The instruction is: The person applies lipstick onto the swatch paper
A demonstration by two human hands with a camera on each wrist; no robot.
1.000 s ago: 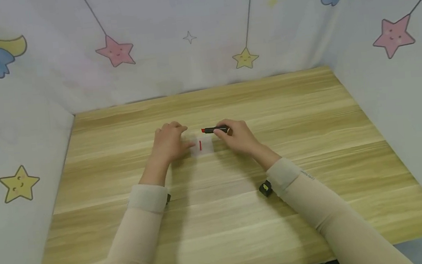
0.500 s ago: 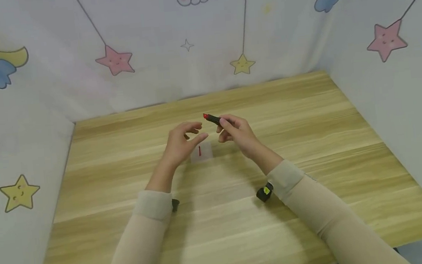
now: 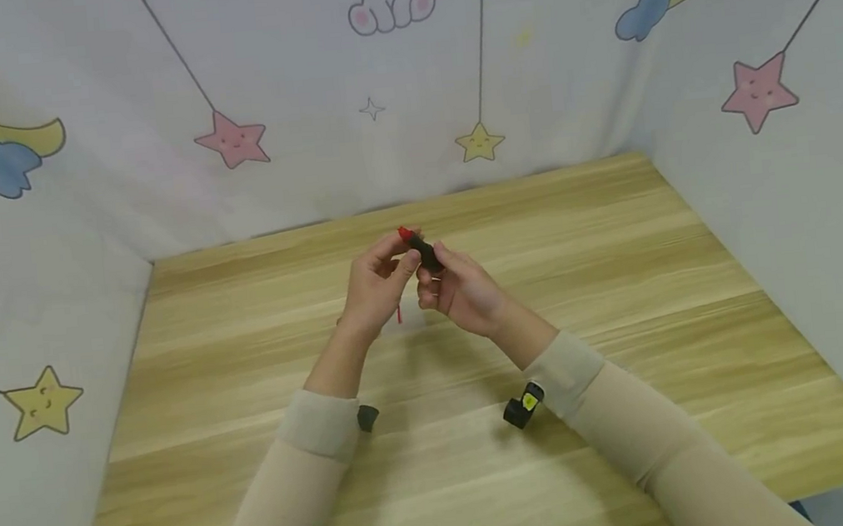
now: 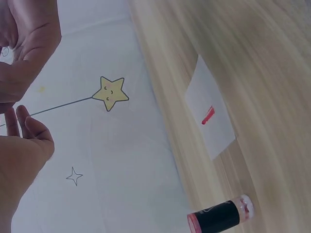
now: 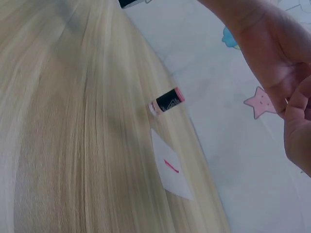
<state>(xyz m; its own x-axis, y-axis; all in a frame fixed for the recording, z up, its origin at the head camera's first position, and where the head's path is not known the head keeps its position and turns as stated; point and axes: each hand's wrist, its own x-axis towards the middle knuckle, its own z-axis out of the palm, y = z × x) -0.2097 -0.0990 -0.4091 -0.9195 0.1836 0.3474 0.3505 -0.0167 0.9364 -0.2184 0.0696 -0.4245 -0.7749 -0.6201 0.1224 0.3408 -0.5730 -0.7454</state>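
Note:
In the head view, a black marker (image 3: 427, 254) with a red tip is raised over the table between both hands. My right hand (image 3: 473, 296) grips its lower end, thumb along the side. The thumb and fingers of my left hand (image 3: 378, 288) pinch it nearer the tip. Below the hands lies a small white paper (image 3: 413, 318) with a red stroke (image 5: 171, 166) on it. A small cylinder (image 4: 218, 216) with a black label and red end stands beside the paper in both wrist views; the left hand mostly hides it in the head view.
The wood-grain table (image 3: 620, 296) meets a pale cloth wall (image 3: 323, 171) printed with stars and moons at the back and sides. Black wrist cameras (image 3: 524, 406) hang under both forearms.
The left hand has moved right and up to the marker and now pinches it. The right hand has lifted the marker and tilted it from level to tip upward.

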